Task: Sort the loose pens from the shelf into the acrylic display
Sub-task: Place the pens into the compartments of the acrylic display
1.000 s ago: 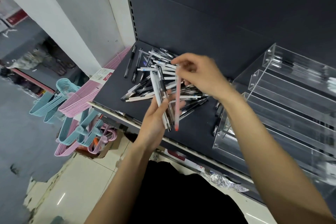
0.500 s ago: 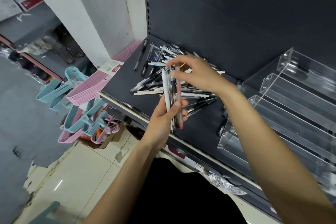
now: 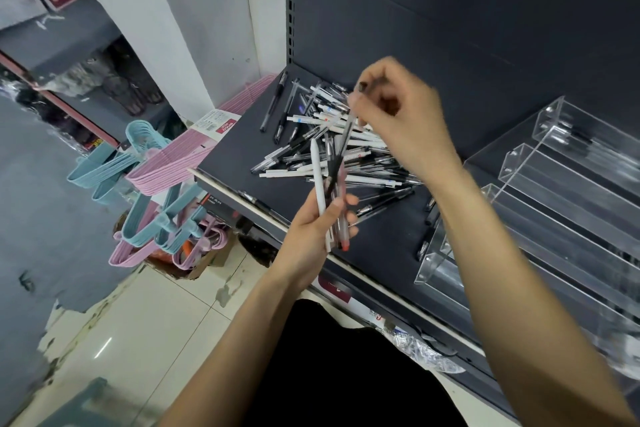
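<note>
A heap of loose pens (image 3: 346, 156), black, white and clear, lies on the dark shelf (image 3: 242, 146). My left hand (image 3: 311, 236) holds a small bundle of pens (image 3: 327, 198) upright over the shelf's front edge, among them a white one and a pink one with a red tip. Above the heap, my right hand (image 3: 401, 118) pinches a black pen (image 3: 341, 146) whose lower end reaches down into the bundle. To the right stands the clear acrylic display (image 3: 540, 191) with stepped troughs; the top trough holds a few pens.
Pink and blue hangers (image 3: 156, 191) hang left of the shelf, over a cardboard box on the tiled floor. A white pillar (image 3: 194, 28) rises behind them. Two black pens (image 3: 427, 218) lie between the heap and the display. Crumpled plastic wrap (image 3: 426, 354) sits below the shelf edge.
The pink pen went from my right hand into the left hand's bundle. My right hand then lifted a black pen from the heap and holds it over the bundle.
</note>
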{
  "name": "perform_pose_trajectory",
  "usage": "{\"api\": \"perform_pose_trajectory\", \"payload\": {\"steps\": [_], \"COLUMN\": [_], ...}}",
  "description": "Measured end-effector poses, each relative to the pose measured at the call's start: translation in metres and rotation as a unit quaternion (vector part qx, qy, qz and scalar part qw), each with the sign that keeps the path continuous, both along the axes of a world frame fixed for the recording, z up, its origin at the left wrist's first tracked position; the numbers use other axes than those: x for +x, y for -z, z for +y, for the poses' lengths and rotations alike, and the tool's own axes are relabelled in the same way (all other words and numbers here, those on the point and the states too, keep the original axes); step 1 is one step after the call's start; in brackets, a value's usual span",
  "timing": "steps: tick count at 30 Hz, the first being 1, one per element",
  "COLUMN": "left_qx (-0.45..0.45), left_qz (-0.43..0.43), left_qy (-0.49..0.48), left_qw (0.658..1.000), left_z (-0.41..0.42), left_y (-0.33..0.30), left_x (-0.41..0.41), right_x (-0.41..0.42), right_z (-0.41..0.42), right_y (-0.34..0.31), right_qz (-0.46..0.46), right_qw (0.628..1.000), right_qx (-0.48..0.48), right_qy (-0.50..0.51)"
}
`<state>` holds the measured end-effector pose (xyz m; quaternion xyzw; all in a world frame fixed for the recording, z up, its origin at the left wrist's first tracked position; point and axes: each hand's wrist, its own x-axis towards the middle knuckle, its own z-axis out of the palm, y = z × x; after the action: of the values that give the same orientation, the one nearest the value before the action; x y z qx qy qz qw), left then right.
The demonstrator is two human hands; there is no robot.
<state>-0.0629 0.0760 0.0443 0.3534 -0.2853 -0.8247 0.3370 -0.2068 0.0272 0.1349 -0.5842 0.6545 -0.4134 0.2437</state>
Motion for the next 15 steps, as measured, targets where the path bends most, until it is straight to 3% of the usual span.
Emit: {"api": "perform_pose_trajectory", "payload": {"steps": [4, 9, 15], "left_qx": [0.048, 0.085, 0.125], "left_qz": [0.047, 0.062, 0.123], "left_qy": [-0.066, -0.107, -0.1], "left_qw": [0.996, 0.989, 0.979], "left_z": [-0.008, -0.017, -0.021], "left_y": [-0.003, -0.007, -0.012], "left_x": [-0.001, 0.001, -0.004], "right_x": [0.019, 0.032, 0.047], "right_z": [0.046, 0.085, 0.097], "right_y": [0.002, 0.035, 0.073], "right_qz": [0.066, 0.015, 0.204], "right_qw": [0.987, 0.973, 0.966], "right_qx": [-0.12, -0.155, -0.111], "right_qy": [0.084, 0.169, 0.111]}}
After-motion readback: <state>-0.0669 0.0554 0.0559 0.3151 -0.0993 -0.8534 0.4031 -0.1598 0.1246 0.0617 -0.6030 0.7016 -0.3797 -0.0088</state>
